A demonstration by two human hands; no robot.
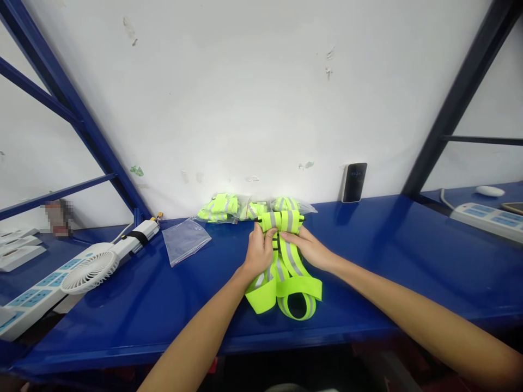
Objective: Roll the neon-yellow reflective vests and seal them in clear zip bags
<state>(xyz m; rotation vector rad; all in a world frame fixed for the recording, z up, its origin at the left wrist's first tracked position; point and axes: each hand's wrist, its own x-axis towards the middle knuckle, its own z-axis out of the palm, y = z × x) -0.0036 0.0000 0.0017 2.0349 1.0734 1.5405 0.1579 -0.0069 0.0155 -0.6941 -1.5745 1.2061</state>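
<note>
A neon-yellow reflective strap harness (292, 258) with grey stripes and black fittings is in front of me, its upper part folded into a flat bundle. My left hand (260, 247) grips the bundle's left side, thumb on top. On the right side, my right hand (312, 247) pinches it with the thumb toward the middle. Loose loops of the strap hang down and rest on the blue table (204, 305) near its front edge. The fingers behind the bundle are hidden.
Several clear bags of folded yellow straps (220, 207) lie along the wall. A flat clear zip bag (186, 239) is left of them. Further left are a white fan (90, 271) and a power strip (44, 286). A small clock-like device (354, 183) stands at the back right.
</note>
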